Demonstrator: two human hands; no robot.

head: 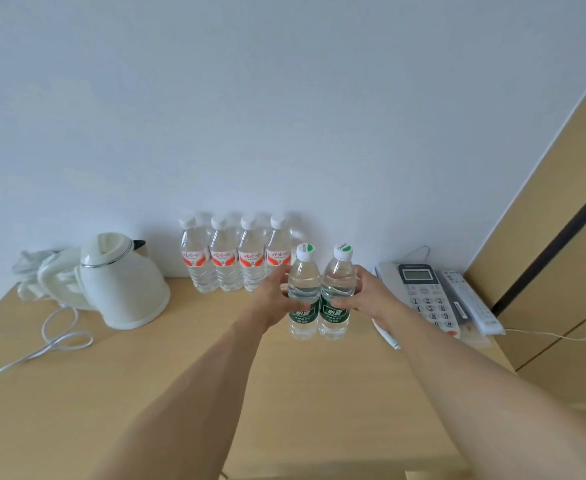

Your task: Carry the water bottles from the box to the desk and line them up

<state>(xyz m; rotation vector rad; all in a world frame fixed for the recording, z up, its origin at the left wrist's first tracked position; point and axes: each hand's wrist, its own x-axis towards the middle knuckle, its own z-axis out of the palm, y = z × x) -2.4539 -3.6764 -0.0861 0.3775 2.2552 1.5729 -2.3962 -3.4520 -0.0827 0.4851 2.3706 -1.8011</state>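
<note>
a: what's the room on my feed?
b: i see a plain white wall (pixel 284 98) in soft, even light, and a light wood table (pixel 146 393) pushed flush against it.
a: the right edge?
b: a tan wood panel (pixel 561 209) crossed by a dark strip (pixel 554 251).

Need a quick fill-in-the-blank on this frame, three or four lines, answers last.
1. Each hand grips one clear plastic bottle with a ___ label: left hand, right hand.
2. The row of red-labelled clear bottles by the wall counts ___ in front.
3. The white electric kettle stands to the ___ of that row.
4. The grey desk telephone lies at the wooden desk's ___ end.

Answers: green; four; left; right
</note>
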